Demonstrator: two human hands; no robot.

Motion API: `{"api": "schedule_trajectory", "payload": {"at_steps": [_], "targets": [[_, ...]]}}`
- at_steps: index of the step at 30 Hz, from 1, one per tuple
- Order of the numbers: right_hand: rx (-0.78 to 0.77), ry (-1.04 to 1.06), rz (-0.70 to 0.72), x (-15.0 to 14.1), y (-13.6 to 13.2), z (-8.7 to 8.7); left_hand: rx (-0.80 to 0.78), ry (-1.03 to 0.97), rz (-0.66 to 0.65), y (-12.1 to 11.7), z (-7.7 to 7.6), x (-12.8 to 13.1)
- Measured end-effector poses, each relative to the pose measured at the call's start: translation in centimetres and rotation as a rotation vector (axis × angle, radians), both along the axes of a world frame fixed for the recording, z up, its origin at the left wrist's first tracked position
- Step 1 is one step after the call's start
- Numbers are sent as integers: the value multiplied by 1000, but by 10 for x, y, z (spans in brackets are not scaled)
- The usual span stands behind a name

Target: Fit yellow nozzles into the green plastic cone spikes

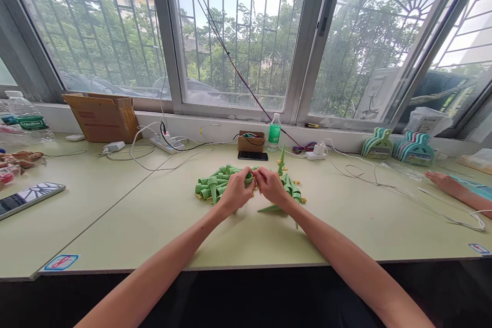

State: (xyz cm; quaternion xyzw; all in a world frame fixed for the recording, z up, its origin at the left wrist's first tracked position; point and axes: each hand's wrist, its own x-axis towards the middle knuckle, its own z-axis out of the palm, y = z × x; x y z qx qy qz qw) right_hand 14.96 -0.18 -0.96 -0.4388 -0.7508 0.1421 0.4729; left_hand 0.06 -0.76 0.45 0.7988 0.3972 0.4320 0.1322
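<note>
My left hand [239, 188] is closed around a green ring-shaped piece [249, 179], its round opening showing beside my fingers. Right against it, my right hand [269, 184] pinches at the same spot; what its fingertips hold is too small to make out. Left of my hands lies a heap of green tube-like pieces [212, 184], with yellow bits under and around them. To the right are several pointed green pieces with yellow parts [294, 189]. One green spike [282, 156] stands upright behind them, and another green point [269, 208] lies flat below my right hand.
At the back stand a small brown box [251, 141], a black phone [252, 156], a green-labelled bottle [274, 132] and a power strip [169, 143]. White cables [369, 177] cross the right side. Another person's hand [442, 182] rests far right. A cardboard box [102, 118] is back left.
</note>
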Motion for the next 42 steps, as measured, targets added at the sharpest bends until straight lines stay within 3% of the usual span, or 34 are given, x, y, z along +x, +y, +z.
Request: {"api": "schedule_trajectory", "payload": {"at_steps": [42], "targets": [[3,-47,17,1,2,-2,-13,85,5,3,1,-2]]}}
